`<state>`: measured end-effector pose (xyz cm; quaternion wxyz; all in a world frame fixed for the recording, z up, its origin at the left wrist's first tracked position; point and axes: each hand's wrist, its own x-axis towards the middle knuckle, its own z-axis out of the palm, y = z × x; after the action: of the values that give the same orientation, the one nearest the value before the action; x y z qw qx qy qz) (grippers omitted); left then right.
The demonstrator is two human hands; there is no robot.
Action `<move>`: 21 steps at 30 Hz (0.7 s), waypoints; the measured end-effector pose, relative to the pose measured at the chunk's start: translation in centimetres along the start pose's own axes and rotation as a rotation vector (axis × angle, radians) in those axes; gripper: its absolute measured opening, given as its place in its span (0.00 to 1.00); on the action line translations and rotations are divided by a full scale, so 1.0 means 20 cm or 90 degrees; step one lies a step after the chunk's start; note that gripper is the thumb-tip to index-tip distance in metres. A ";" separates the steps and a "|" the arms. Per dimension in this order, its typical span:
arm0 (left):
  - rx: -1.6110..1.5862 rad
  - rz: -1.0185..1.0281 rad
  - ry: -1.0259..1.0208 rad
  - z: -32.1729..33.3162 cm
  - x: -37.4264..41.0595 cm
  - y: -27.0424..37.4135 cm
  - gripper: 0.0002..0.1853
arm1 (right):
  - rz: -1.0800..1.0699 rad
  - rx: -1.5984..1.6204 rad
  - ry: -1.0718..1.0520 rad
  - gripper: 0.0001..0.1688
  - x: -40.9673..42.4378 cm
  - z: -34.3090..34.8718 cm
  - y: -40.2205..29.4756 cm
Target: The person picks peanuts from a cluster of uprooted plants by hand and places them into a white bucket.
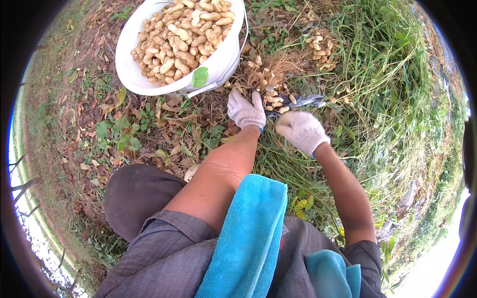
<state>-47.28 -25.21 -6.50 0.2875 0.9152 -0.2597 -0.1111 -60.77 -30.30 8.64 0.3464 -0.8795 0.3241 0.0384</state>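
A white bucket [125, 67] full of unshelled peanuts [179, 44] stands at the upper left, a green leaf [200, 77] on its side. Just below it, my gloved left hand [246, 108] reaches to the base of a peanut plant's roots [274, 70], thumb and fingers apart; whether it grips any roots is unclear. My gloved right hand [301, 130] is to the lower right with fingers curled, and what lies inside them is hidden. Between and above the hands, several peanut pods [274, 100] lie by a strip of dark plastic film [309, 100].
Another cluster of peanuts [321, 48] lies farther up among roots. Pulled green plants and grass [380, 74] cover the right side. Dry leaves and small weeds [119, 134] are on the soil at left. A blue towel [246, 238] hangs before my body, near my knees.
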 end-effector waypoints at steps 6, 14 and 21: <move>0.001 0.015 0.028 -0.01 0.01 -0.03 0.42 | 0.267 0.019 -0.069 0.15 -0.17 0.18 0.17; 0.005 0.005 -0.008 -0.02 0.00 0.00 0.42 | 0.241 0.015 0.090 0.19 -0.09 0.40 0.15; 0.015 0.012 0.014 0.01 0.00 -0.03 0.42 | 0.235 0.037 -0.007 0.14 -0.18 0.31 0.15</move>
<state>-47.09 -24.95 -7.06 0.2804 0.9173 -0.2664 -0.0951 -64.43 -26.02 3.23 0.3607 -0.7943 0.4792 0.0965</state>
